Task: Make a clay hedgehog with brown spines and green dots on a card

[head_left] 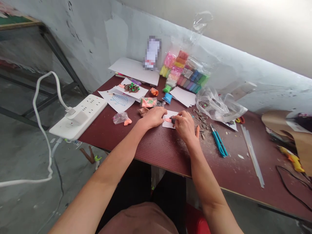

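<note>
Head view: a pink piece point(168, 120) lies on a white card point(172, 113), between the left hand point(154, 117), at the card's left edge, and the right hand point(184, 125), its fingertips against a dark lump point(173, 120). Whether either grips, I cannot tell.

The right hand point(184, 126) covers part of the small dark piece point(173, 120) and the three-o'clock side of the white card point(167, 124). At twelve o'clock, the phone-like slab point(152, 53) is pixelated past reading. Toward ten, a white sheet point(141, 93) overlaps the blue drawing point(119, 99). The white cable point(24, 181) leaves the picture at eight; the bottom edge crops a red object point(198, 223) at five.
</note>
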The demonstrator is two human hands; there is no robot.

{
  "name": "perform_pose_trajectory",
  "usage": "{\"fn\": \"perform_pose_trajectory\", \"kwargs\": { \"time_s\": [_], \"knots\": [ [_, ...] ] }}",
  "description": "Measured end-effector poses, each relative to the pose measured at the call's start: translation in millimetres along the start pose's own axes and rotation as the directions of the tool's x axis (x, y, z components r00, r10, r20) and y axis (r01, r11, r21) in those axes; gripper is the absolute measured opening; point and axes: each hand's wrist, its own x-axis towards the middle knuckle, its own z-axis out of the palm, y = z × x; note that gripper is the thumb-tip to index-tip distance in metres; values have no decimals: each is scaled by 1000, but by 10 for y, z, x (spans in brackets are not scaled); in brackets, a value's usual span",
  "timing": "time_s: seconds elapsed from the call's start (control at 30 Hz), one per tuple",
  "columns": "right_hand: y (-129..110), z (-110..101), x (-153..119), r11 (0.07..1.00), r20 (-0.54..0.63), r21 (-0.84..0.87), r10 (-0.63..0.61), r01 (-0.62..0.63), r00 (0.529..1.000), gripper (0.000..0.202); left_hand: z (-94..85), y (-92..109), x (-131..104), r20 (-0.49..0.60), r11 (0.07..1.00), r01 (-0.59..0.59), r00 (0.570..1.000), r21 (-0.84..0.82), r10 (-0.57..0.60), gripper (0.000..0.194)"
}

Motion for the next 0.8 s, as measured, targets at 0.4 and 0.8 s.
{"fn": "perform_pose_trajectory", "kwargs": {
  "time_s": [0.4, 0.8],
  "knots": [
    [8, 59, 13, 1000, 25, 11, -25, 25, 999, 42, -14, 24, -11, 7, 1000, 9, 1000, 12, -9, 33],
    [-69, 33, 4, 996, 15, 92, 12, -13, 1000, 31, -84, -118, 33, -341, 986, 162, 929, 30, -142, 35]
  ]
}}
